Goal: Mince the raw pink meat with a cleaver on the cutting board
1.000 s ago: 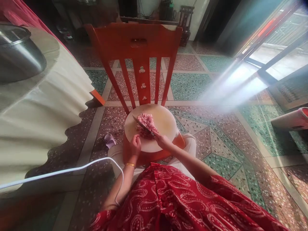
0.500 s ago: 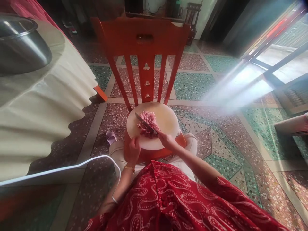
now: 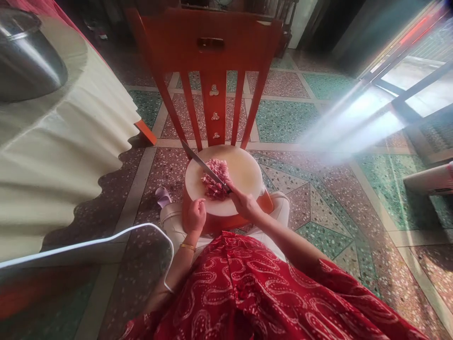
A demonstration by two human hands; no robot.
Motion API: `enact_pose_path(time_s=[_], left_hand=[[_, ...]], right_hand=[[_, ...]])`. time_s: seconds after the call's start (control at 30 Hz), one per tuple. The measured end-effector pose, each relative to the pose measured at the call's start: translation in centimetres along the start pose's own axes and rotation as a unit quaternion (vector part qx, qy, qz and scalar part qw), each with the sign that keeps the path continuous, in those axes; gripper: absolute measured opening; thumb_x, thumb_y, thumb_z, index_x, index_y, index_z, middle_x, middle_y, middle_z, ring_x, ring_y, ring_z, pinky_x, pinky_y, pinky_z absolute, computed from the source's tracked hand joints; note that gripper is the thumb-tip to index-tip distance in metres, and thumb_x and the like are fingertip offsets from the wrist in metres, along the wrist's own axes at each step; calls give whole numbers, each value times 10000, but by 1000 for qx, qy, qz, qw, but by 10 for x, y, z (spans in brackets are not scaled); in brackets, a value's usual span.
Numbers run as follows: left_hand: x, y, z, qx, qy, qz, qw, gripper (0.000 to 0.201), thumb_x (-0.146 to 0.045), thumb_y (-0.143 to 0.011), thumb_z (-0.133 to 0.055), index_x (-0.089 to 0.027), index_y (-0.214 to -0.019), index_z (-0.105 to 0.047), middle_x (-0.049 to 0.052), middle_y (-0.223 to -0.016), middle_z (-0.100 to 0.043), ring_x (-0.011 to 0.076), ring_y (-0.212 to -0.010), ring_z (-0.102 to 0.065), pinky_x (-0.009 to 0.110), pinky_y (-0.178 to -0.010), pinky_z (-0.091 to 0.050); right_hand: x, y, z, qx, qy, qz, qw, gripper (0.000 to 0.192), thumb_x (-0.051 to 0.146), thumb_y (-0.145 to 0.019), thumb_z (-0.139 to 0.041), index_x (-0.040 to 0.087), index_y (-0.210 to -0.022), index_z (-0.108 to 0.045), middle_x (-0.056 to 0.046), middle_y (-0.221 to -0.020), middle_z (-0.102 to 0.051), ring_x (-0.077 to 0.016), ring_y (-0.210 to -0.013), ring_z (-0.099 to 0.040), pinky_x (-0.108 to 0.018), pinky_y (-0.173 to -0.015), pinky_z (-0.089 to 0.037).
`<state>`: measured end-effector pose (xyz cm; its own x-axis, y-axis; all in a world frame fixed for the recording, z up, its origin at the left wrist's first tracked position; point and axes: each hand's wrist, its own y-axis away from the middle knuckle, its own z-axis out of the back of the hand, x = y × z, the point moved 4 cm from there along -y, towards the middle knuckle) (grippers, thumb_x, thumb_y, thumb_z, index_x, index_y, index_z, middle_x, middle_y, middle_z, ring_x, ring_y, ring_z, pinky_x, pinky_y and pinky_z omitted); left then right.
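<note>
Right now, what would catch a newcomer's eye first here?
Probably the pink minced meat on the round white board, with a knife in the right hand slanting over it. Behind rises the red chair back; a metal pot sits on the cloth-covered table, upper left.

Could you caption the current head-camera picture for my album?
Right hand holds a knife across chopped meat on a round board; left hand at its near edge.

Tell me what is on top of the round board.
A heap of chopped meat lies on the board; the knife in the right hand crosses over it. The board's surface beneath the heap is hidden.
</note>
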<state>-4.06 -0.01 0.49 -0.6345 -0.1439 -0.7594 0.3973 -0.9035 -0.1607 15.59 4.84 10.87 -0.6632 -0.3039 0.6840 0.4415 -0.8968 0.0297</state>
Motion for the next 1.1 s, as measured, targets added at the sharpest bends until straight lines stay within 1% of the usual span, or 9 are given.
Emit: enact_pose_path(time_s=[0.2,0.3,0.4,0.57,0.67,0.8,0.93,1.0,1.1], left_hand=[[1,5,-6,10,-43,-86,995,234,-206,-846,-402,-180,-880,-632,70,-874,-666,183,-866,-601,313,-829,-461],[-2,7,-2,3,-42,-102,994,238,-208,-855,-398,-179,-879,-633,71,-877,-672,179,-862,-601,310,-834,-460],[-6,7,3,-8,-41,-98,994,250,-204,-855,-388,-174,-883,-635,76,-887,-676,177,-863,-601,313,-842,-461],[-1,6,4,-6,-38,-66,997,255,-201,-843,-383,-178,-891,-633,76,-894,-668,181,-887,-601,328,-862,-462],[7,5,6,-14,-19,-65,998,255,-238,-861,-385,-174,-923,-624,80,-911,-660,190,-911,-599,346,-872,-464],[18,6,10,-34,-9,-22,999,266,-254,-873,-366,-154,-912,-609,102,-901,-651,213,-902,-596,393,-872,-462],[26,11,14,-58,47,49,996,250,-273,-866,-376,-160,-892,-598,77,-886,-657,181,-837,-609,349,-816,-490],[26,14,16,-69,62,49,994,253,-287,-860,-382,-156,-884,-597,68,-875,-660,165,-827,-616,324,-803,-493],[27,16,18,-78,52,38,995,264,-298,-860,-383,-152,-889,-601,70,-880,-666,160,-839,-621,309,-807,-486]], right_hand=[[-17,0,-14,71,54,-58,994,462,341,-922,-374,235,-1366,-454,-90,-864,-714,-244,-743,-668,-300,-673,-493],[-13,1,-2,21,24,-23,999,455,349,-935,-348,261,-1373,-436,-66,-936,-708,-227,-801,-668,-289,-723,-489],[-9,2,3,-14,4,2,1000,476,354,-943,-328,262,-1407,-378,-54,-968,-701,-212,-855,-660,-275,-764,-483],[-25,3,-20,82,97,-53,990,456,369,-931,-374,279,-1375,-429,-64,-862,-714,-228,-761,-673,-281,-679,-479],[-35,11,-10,66,120,-40,990,466,411,-942,-342,279,-1384,-407,-62,-850,-711,-219,-734,-667,-267,-637,-458],[-70,46,20,71,130,43,988,434,472,-903,-421,227,-1239,-549,-85,-885,-697,-202,-732,-645,-253,-614,-428],[-127,72,39,118,189,90,971,394,493,-891,-440,179,-1024,-638,-101,-783,-675,-169,-655,-606,-245,-571,-382],[-147,67,41,148,259,124,946,389,468,-914,-408,168,-1022,-630,-101,-768,-667,-160,-644,-589,-243,-560,-356],[-156,32,39,176,360,168,901,355,389,-952,-346,171,-1060,-605,-102,-811,-665,-153,-670,-586,-241,-552,-309]])
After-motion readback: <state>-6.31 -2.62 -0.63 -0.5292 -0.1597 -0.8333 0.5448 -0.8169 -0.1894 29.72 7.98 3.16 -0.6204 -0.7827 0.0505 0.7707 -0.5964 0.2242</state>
